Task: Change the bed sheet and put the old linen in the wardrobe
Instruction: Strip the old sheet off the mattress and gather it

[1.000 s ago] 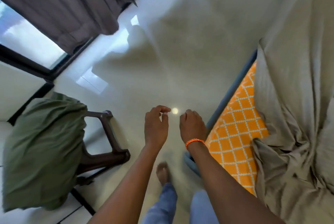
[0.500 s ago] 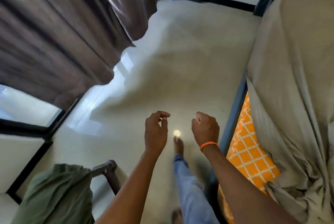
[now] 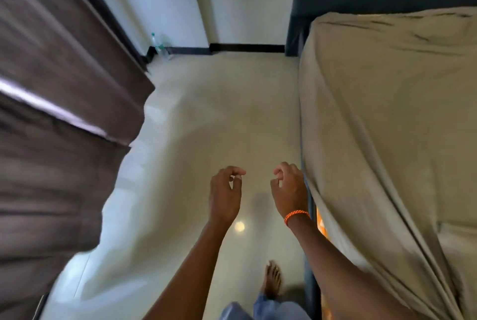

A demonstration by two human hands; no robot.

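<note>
The tan bed sheet (image 3: 387, 126) runs long beside the right hand (image 3: 290, 189); the left hand (image 3: 224, 193) is farther, both hands loosely curled, holding nothing.

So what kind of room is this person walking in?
Most likely a bedroom. A bed draped in a loose beige sheet stands on the right, long brown curtains hang on the left, and a water bottle stands in the far corner.

To your right, the beige bed sheet (image 3: 392, 118) drapes loosely over the bed, wrinkled and hanging down its near side. A sliver of orange patterned mattress (image 3: 320, 226) shows beneath its edge.
</note>
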